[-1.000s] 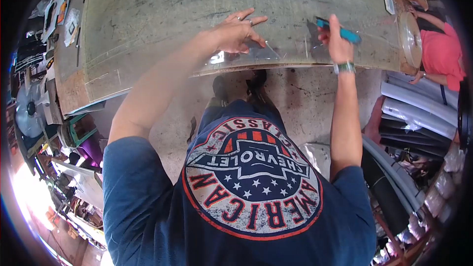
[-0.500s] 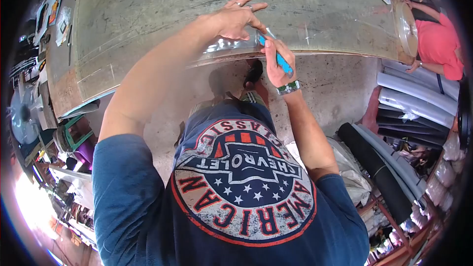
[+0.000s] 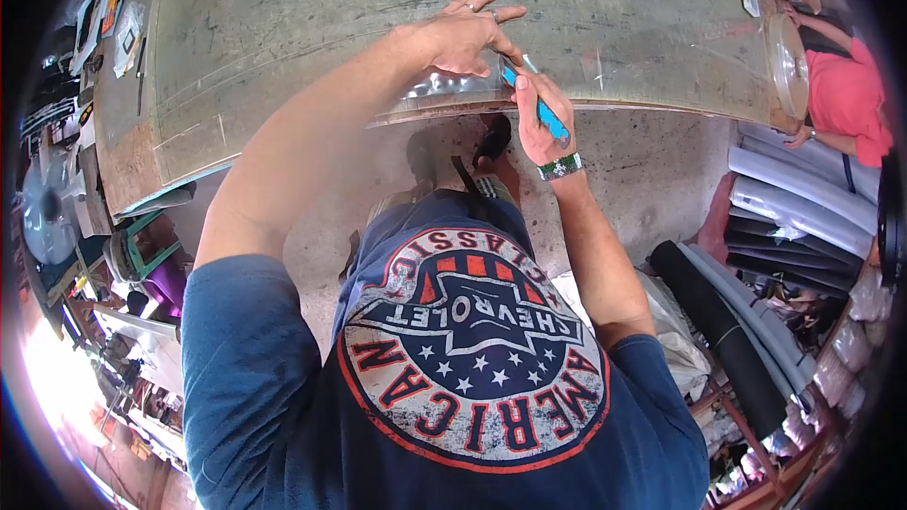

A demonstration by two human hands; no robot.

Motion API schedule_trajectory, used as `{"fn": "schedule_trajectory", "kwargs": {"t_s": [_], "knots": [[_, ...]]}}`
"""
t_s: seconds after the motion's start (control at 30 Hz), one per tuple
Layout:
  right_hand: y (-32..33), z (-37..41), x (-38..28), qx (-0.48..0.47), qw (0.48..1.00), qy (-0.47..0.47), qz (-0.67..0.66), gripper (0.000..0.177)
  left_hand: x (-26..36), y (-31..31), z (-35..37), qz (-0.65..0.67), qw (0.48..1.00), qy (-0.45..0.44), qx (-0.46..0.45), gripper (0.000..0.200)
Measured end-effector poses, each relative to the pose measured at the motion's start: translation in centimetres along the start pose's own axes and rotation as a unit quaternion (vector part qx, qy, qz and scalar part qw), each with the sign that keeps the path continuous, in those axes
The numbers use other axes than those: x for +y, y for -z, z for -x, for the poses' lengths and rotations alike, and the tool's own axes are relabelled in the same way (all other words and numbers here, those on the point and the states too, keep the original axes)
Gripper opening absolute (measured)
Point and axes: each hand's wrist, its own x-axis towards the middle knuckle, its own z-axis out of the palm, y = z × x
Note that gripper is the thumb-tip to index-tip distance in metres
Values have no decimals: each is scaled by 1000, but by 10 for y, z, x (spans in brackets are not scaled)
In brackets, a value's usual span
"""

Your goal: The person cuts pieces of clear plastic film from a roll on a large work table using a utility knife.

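Note:
My right hand (image 3: 543,123) grips a blue utility knife (image 3: 551,119), whose front end points up and left at the table edge. My left hand (image 3: 468,42), with rings on two fingers, lies on the worktable (image 3: 321,9) with its fingers spread. One finger of it reaches down close to the knife's tip. Under and beside the left palm is a shiny clear plastic sheet (image 3: 442,85) along the near edge. Exactly where the blade meets the sheet is too small to make out.
Another person in a red shirt (image 3: 846,99) stands at the table's right end, beside a roll of clear material (image 3: 786,61). Several rolls of sheeting (image 3: 803,194) and a black roll (image 3: 718,331) lie at right. A fan (image 3: 47,217) stands at left.
The view has shifted slightly, so the scene sits a little further right. Both hands keep nearly the same pose at the table edge, the knife still in the right one.

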Motion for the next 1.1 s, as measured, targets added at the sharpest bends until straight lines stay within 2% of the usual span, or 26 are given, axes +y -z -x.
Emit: {"fn": "schedule_trajectory", "kwargs": {"t_s": [0.17, 0.27, 0.47, 0.8, 0.83, 0.9, 0.97, 1.0, 1.1], "knots": [[-1, 0, -4, 7, 1000, 6, 4, 31, -1, -1, -1, 0, 1000, 0, -2, 65], [0, -2, -14, 7, 1000, -3, 3, 20, 1, 2, 0, -5, 1000, 5, -8, 65], [-7, -15, -16, 16, 999, 6, 27, 19, 1, -1, -1, -12, 1000, 16, -5, 67], [30, 21, -56, -119, 988, -76, 66, 21, 5, 0, -3, -7, 999, 32, -16, 70], [44, 27, -58, -200, 964, -149, 89, 22, 4, 0, -2, -6, 999, 36, -19, 69], [63, 28, -61, -113, 986, -1, 123, 21, 4, -2, -3, 13, 999, 32, -18, 70], [81, 12, -62, -55, 988, 66, 128, 20, -2, -5, -1, 22, 999, 29, -14, 71], [96, -1, -65, -40, 990, 54, 126, 20, -5, -10, -3, 26, 999, 20, -11, 71], [124, -52, -38, -157, 949, 120, 244, 33, -5, -7, -1, 30, 1000, 5, -6, 70]]}}
